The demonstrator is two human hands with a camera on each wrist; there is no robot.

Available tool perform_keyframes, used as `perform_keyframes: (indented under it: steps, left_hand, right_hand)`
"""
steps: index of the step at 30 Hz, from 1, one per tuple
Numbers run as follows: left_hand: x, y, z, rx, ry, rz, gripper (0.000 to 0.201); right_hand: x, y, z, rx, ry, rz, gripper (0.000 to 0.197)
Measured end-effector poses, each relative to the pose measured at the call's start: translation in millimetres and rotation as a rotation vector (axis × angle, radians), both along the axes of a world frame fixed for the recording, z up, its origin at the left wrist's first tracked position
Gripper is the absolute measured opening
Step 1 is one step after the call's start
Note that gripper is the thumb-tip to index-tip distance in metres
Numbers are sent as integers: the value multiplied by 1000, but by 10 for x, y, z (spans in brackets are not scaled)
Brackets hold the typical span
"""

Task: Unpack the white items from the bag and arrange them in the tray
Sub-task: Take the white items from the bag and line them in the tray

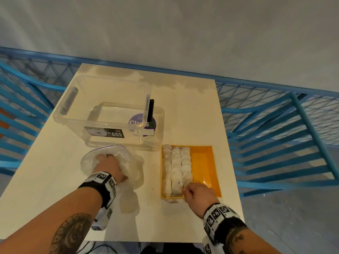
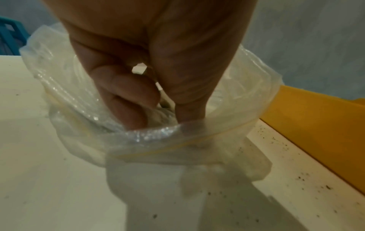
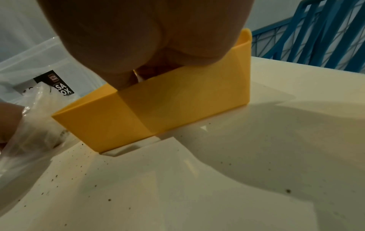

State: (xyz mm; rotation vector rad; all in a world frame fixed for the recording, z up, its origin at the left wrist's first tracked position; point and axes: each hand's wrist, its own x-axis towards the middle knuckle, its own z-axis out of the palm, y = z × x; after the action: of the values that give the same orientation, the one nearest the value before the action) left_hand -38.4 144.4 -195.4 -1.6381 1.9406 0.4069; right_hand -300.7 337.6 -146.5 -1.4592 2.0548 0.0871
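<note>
White items (image 1: 177,169) fill three packed rows on the left of the yellow tray (image 1: 203,162), leaving room at right, while the left hand (image 1: 107,164) reaches into the clear bag (image 1: 132,162), fingers curled around more, and the right hand (image 1: 199,193) pinches the third row's nearest item.

The clear, crumpled bag (image 1: 132,167) is lying open around the left hand (image 1: 108,165). White items (image 1: 176,169) are sitting in three rows in the yellow tray (image 1: 205,162), just beyond the right hand (image 1: 198,195).
</note>
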Motion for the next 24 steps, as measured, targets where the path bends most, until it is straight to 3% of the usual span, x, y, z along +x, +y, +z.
perform_keyframes:
  steps: [2,4,7,9,17,20,24]
  left_hand:
    - [12,74,63,39,34,47,95]
    - [34,170,51,28,169,116,83]
    - [2,368,163,-2,364,166,47]
    - [-8,457,205,-4,401,137,25]
    - [-106,646,394,-74,615,94,27]
    - [-106,666,482,-94,770,242,29]
    - [-33,644,510,32,1066,660,14]
  right_hand:
    - [4,-8,10,8,4,3,26]
    - [5,-12,19,14,8,7,27]
    - [5,-7,8,9,13,10,29]
    - [9,-5,1,4,11,14,29]
    - [9,-10,31,38,-15,10,29]
    - [13,-12,50,46,-12,24,29]
    - [0,-14,44,47,-16,24,28]
